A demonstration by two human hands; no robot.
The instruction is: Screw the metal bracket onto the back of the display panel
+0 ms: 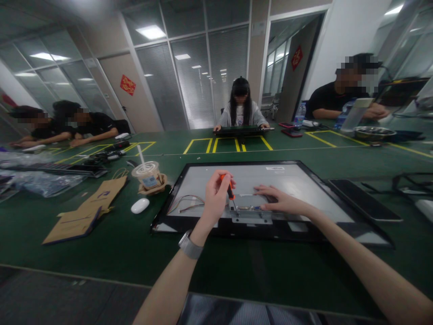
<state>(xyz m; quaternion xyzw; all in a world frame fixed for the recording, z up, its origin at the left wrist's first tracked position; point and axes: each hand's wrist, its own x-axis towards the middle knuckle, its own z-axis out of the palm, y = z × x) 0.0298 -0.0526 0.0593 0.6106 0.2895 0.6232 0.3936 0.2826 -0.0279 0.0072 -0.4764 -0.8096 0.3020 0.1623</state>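
Observation:
A flat display panel [314, 189] with a black frame lies on the green table in front of me, its pale grey back facing up. My left hand [218, 192], with a watch on the wrist, is closed around an orange and black screwdriver [231, 190]. The shaft points down at a metal bracket [252, 216] near the panel's front edge; whether the tip sits in a screw is too small to tell. Spread fingers of my right hand [280, 201] rest over the bracket's right side, by a row of small connectors. Thin loose wires [189, 203] lie on the panel's left part.
Left of the panel are a white mouse [140, 206], a drink cup [147, 175] in a cardboard holder and a paper bag [101, 194]. A dark phone-like slab [363, 198] lies at right. Across the table a person [241, 108] holds another panel; other people sit at both sides.

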